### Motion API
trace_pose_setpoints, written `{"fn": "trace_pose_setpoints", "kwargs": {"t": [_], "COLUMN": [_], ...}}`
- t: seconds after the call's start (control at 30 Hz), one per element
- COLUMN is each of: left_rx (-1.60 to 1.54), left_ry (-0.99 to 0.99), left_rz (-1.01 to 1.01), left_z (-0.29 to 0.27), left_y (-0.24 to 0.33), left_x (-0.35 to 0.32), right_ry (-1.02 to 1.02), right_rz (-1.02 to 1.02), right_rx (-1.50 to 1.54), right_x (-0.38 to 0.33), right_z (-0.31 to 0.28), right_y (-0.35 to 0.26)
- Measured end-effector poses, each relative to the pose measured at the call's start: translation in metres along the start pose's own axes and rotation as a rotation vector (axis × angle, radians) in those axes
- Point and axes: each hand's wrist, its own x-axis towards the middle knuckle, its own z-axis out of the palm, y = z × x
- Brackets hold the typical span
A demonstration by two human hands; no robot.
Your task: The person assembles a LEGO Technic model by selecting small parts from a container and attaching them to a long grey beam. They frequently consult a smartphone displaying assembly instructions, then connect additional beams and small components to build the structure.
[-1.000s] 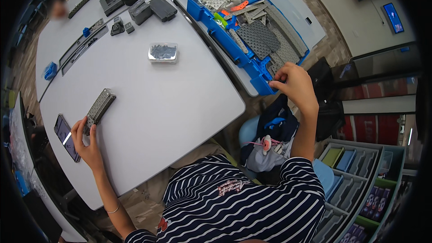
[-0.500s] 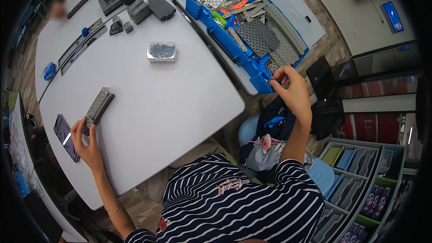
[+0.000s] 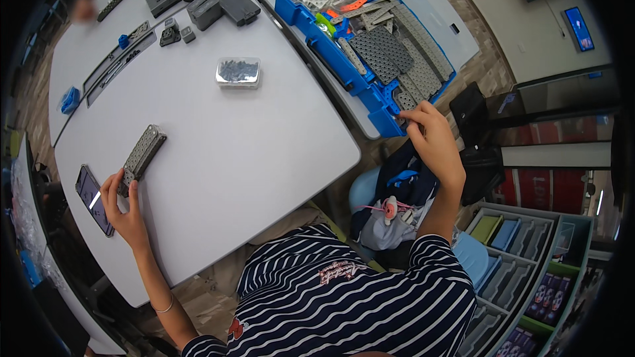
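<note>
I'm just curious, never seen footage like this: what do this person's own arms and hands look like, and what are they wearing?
Both forearms are bare; the left hand and right hand wear no gloves. A thin bracelet circles the left wrist. The striped shirt, dark with white stripes, has short sleeves.

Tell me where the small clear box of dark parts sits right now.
In the head view the small clear box lies on the grey table, toward its far side, between the left hand and the blue parts tray.

Head-worn fisheye, steeply down over grey table [image 3: 218, 139]

left hand [image 3: 126, 211] on grey beam [image 3: 141, 157], right hand [image 3: 433, 142] in blue tray [image 3: 291, 10]
</note>
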Motion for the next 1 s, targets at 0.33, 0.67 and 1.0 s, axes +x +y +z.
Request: {"fn": "trace_pose_setpoints", "kwargs": {"t": [0.33,0.67,1.0], "left_rx": [0.015,-0.024,-0.063], "left_ry": [-0.007,-0.018,-0.022], "left_rz": [-0.004,0.011,0.006], "left_z": [0.000,-0.003,-0.005], "left_y": [0.001,0.005,0.007], "left_x": [0.001,0.001,0.000], "right_ry": [0.022,-0.279,-0.333], "right_rz": [0.018,-0.135,-0.129], "right_rx": [-0.286,-0.357,-0.134], "right_x": [0.005,0.046,0.039], "right_z": [0.003,-0.025,-0.028], "right_y": [-0.007,0.002,0.000]}}
